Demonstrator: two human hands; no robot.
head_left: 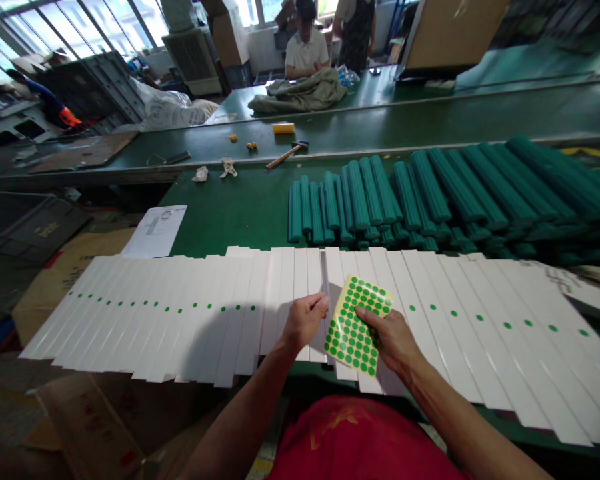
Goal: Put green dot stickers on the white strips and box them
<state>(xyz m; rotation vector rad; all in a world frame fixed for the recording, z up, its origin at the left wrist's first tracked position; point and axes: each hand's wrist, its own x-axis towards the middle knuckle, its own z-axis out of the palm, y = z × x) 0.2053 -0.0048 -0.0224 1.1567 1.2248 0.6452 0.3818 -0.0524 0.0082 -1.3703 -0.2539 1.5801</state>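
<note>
Red shirt fabric (360,440) fills the bottom edge of the view, with the person's bare forearms reaching forward from either side of it. Held in the right hand (387,340) is a yellow-backed rectangular sheet of round green stickers (359,325), tilted, with the thumb lying across its face and the fingers behind it. Just left of the sheet, near but not touching it, the left hand (305,322) is curled closed, thumb and fingertips drawn together; whether they pinch a sticker is too small to tell.

Both hands hover over a fanned row of long white rectangular strips (455,327) laid side by side. A single green dot sits on each of many strips, forming a line to either side of the hands. These strips rest on a green desk (225,220), which also carries a printed white paper sheet (153,230) beyond their left end. Beyond the strips, ribbed teal cylinders (395,193) lie in a dense, overlapping row.

On a parallel green conveyor bench (380,120) farther ahead lie a wooden-handled hammer (285,155) and a yellow block (283,128). At the far end, a co-worker in a white shirt (306,53) sits behind a bundled olive cloth (297,93).
</note>
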